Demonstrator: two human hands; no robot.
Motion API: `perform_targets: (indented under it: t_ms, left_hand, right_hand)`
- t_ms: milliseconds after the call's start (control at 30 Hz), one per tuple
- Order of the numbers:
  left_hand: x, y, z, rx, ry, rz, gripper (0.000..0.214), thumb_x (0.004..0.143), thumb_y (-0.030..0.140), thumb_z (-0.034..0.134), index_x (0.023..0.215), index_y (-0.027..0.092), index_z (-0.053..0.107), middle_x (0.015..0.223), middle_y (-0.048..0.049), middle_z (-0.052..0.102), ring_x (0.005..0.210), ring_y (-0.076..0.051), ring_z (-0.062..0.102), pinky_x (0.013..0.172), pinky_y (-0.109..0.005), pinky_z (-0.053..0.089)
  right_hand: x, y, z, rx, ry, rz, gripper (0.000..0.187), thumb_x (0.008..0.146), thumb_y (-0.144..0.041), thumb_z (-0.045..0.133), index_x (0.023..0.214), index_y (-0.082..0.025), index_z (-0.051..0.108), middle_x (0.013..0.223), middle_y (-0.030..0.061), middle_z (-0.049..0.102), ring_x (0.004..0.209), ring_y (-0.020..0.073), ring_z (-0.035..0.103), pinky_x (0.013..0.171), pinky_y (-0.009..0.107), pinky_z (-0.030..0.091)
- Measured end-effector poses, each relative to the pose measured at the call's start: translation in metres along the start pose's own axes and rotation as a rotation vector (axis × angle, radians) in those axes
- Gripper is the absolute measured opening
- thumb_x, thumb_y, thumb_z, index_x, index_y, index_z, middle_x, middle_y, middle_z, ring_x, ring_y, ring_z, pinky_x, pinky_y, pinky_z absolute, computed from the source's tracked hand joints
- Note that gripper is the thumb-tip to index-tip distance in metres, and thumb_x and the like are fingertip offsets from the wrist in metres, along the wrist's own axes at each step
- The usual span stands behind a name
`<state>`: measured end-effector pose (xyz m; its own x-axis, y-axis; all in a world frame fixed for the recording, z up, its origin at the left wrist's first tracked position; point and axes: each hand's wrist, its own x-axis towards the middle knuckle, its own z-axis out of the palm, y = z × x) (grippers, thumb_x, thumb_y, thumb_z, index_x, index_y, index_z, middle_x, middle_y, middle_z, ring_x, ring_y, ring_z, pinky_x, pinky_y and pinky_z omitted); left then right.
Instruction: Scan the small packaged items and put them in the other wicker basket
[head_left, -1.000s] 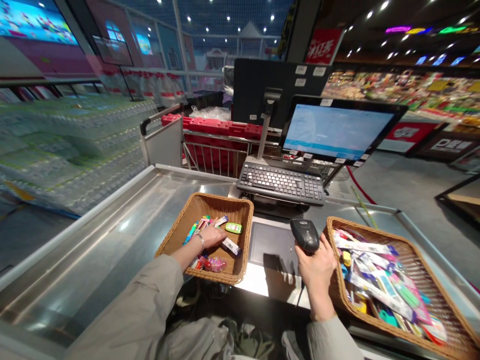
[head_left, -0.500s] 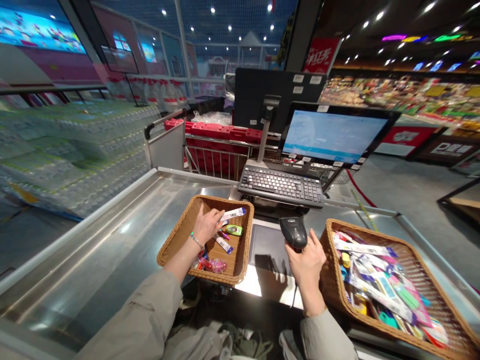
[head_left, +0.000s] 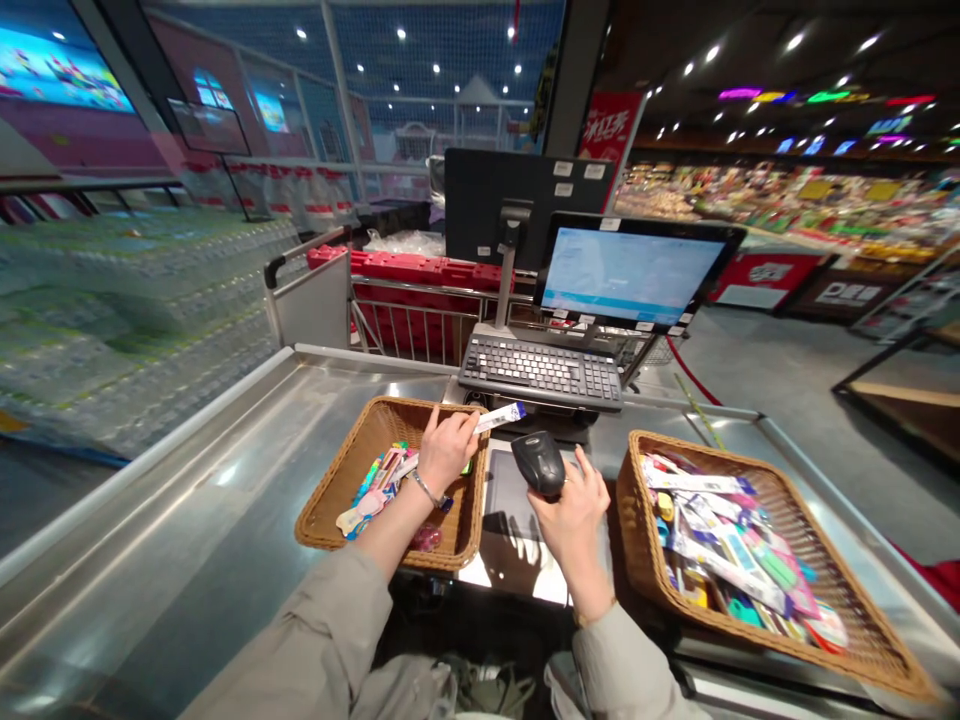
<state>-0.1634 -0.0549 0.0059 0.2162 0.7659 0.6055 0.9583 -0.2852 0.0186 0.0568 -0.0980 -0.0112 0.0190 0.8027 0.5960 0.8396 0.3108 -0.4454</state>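
Note:
My left hand [head_left: 448,447] is closed on a slim white package with a blue end [head_left: 501,415]. It is above the right side of a smaller wicker basket [head_left: 319,500], and the package sticks out past the rim toward the scanner. Several small colourful packaged items [head_left: 375,490] lie in that basket, partly hidden by my arm. A black handheld barcode scanner [head_left: 538,464] is in my right hand [head_left: 574,515], its head turned up and left toward the package. What is printed on the package is too small to read.
A larger wicker basket [head_left: 637,535] full of small packaged goods stands at the right. Behind the scanner are a keyboard [head_left: 540,368] and a lit monitor [head_left: 630,275]. The metal counter [head_left: 247,450] has a raised edge; a shopping cart [head_left: 409,320] stands beyond it.
My left hand has lifted the white package up and right, from inside the smaller basket to beyond its rim. My right hand has brought the scanner nearer to it. The view has shifted slightly.

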Motion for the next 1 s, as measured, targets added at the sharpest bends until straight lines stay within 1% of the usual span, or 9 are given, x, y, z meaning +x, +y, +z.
perform_targets:
  t_ms: [100, 233, 367, 567, 767, 1000]
  left_hand:
    - [0.007, 0.009, -0.001, -0.014, 0.006, 0.007, 0.033, 0.094, 0.025, 0.051, 0.126, 0.020, 0.061, 0.100, -0.0072, 0.070, 0.092, -0.021, 0.066, 0.114, -0.052, 0.034]
    - [0.012, 0.016, 0.000, -0.030, 0.001, 0.019, 0.035, 0.093, 0.023, 0.052, 0.127, 0.021, 0.060, 0.103, -0.0071, 0.070, 0.093, -0.021, 0.067, 0.114, -0.053, 0.035]
    - [0.014, 0.021, 0.001, -0.038, -0.003, 0.011, 0.037, 0.092, 0.023, 0.053, 0.129, 0.021, 0.059, 0.102, -0.0076, 0.069, 0.091, -0.021, 0.067, 0.114, -0.054, 0.035]
    - [0.018, 0.028, 0.002, -0.026, 0.012, 0.028, 0.036, 0.093, 0.023, 0.052, 0.127, 0.020, 0.060, 0.100, -0.0069, 0.070, 0.089, -0.020, 0.066, 0.114, -0.052, 0.036]
    - [0.024, 0.034, 0.006, -0.049, 0.026, 0.038, 0.036, 0.094, 0.023, 0.051, 0.128, 0.021, 0.060, 0.102, -0.0074, 0.070, 0.089, -0.020, 0.066, 0.114, -0.053, 0.035]
    - [0.033, 0.043, 0.009, -0.061, 0.048, 0.054, 0.035, 0.094, 0.023, 0.050, 0.127, 0.021, 0.060, 0.099, -0.0065, 0.070, 0.089, -0.020, 0.066, 0.114, -0.052, 0.036]
  right_hand:
    - [0.000, 0.000, -0.003, 0.004, -0.005, -0.010, 0.022, 0.076, -0.030, 0.062, 0.095, -0.021, 0.068, 0.111, 0.0100, 0.071, 0.134, 0.0334, 0.043, 0.108, 0.053, 0.024]
    - [0.001, 0.001, -0.008, 0.001, -0.002, -0.010, 0.024, 0.076, -0.029, 0.062, 0.097, -0.021, 0.067, 0.110, 0.0093, 0.071, 0.134, 0.0324, 0.043, 0.109, 0.054, 0.024]
    - [0.002, 0.000, -0.012, 0.002, 0.001, 0.000, 0.022, 0.077, -0.029, 0.061, 0.097, -0.022, 0.067, 0.108, 0.0085, 0.071, 0.134, 0.0309, 0.043, 0.109, 0.053, 0.024]
    - [0.001, 0.002, -0.016, 0.020, -0.009, 0.009, 0.020, 0.077, -0.029, 0.062, 0.095, -0.022, 0.068, 0.108, 0.0078, 0.072, 0.135, 0.0320, 0.043, 0.110, 0.053, 0.023]
    - [0.001, 0.007, -0.022, 0.007, -0.004, 0.003, 0.020, 0.076, -0.029, 0.062, 0.095, -0.022, 0.067, 0.107, 0.0082, 0.072, 0.134, 0.0316, 0.044, 0.110, 0.052, 0.024]
    - [0.001, 0.014, -0.029, -0.024, 0.023, -0.008, 0.012, 0.075, -0.027, 0.063, 0.086, -0.022, 0.066, 0.105, 0.0063, 0.072, 0.133, 0.0309, 0.045, 0.110, 0.051, 0.024]
